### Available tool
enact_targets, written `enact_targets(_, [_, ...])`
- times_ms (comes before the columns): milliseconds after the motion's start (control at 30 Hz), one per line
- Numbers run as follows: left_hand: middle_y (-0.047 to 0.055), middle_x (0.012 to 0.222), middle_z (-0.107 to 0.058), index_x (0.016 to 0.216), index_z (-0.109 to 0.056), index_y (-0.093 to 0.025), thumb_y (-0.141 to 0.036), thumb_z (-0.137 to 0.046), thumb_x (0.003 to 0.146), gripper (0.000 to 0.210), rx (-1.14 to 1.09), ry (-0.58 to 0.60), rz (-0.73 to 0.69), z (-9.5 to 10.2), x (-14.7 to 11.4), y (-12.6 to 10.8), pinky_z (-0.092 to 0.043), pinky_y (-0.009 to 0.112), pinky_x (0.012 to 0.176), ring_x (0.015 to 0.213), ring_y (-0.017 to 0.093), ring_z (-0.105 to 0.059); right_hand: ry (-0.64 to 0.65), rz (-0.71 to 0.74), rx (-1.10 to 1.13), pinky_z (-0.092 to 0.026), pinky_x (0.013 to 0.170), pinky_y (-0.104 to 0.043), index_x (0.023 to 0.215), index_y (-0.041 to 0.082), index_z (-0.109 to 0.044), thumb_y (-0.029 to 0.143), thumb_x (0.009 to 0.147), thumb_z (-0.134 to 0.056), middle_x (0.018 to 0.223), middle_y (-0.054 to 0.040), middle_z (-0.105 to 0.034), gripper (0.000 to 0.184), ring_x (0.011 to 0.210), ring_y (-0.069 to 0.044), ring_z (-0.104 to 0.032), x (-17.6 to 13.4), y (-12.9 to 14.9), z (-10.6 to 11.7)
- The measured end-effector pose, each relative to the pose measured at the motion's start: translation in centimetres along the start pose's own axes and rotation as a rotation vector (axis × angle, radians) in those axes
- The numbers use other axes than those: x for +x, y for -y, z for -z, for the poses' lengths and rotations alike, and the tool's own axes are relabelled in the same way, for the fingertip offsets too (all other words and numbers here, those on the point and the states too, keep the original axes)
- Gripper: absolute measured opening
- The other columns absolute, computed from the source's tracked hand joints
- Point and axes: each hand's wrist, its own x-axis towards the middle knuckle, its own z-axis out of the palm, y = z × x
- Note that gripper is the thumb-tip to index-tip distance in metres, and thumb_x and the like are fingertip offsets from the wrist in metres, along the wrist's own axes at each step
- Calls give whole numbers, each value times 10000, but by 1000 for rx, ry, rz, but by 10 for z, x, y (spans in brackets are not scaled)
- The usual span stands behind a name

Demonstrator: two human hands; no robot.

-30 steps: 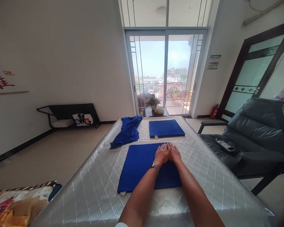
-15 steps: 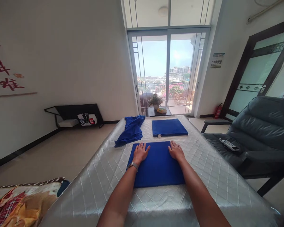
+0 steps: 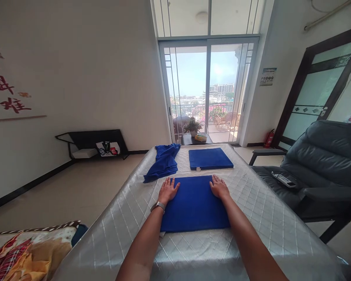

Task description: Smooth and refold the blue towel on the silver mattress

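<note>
We had our left hand [image 3: 167, 190] and right hand [image 3: 219, 187] flat and well apart near the far corners of the nearer blue cloth [image 3: 196, 207] on the quilted cover [image 3: 125, 222]. Even, gentle palm pressure suited smoothing.

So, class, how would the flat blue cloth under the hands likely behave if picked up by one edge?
The flat blue cloth would probably droop, since the crumpled blue cloth beyond it lies in soft folds. It looks thin, so likely light. Lying flat, it seems unlikely to roll or tip.
</note>
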Motion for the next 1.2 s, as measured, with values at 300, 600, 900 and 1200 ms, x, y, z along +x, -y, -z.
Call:
enact_targets(300, [177, 1634, -250, 1554, -303, -114, -657, -120, 988, 806, -15, -2, -4, -3, 2, 2, -196, 464, 1209, 1518, 299, -197, -1, 12, -12, -90, 1223, -361, 1585, 81, -222, 391, 1006, -212, 1653, -84, -211, 657, 1516, -181, -170, 0, 1, 0])
enact_targets(600, [183, 1639, -227, 1559, -289, -106, -650, -122, 991, 804, -28, 20, 2, -1, 2, 1, -183, 457, 1212, 1521, 301, -178, -4, 18, -25, -93, 1226, -363, 1585, 82, -220, 402, 1004, -203, 1655, -68, -201, 663, 1514, -180, -176, 3, -1, -3])
enact_targets(900, [189, 1628, -256, 1547, -317, -95, -645, -152, 994, 797, -26, -21, -13, -3, 1, 1, -186, 456, 1213, 1517, 299, -198, -15, 17, -24, -117, 1225, -375, 1579, 75, -237, 394, 1006, -214, 1649, -76, -218, 656, 1512, -191, -193, 2, 0, -2])
enact_targets(1200, [177, 1625, -274, 1548, -322, -105, -643, -147, 989, 795, -13, -34, -5, -1, 0, 0, -186, 447, 1215, 1514, 292, -214, -228, 68, -73, -101, 1222, -375, 1555, 75, -319, 279, 984, -268, 1634, -96, -261, 608, 1506, -216, -212, -13, 7, 8])
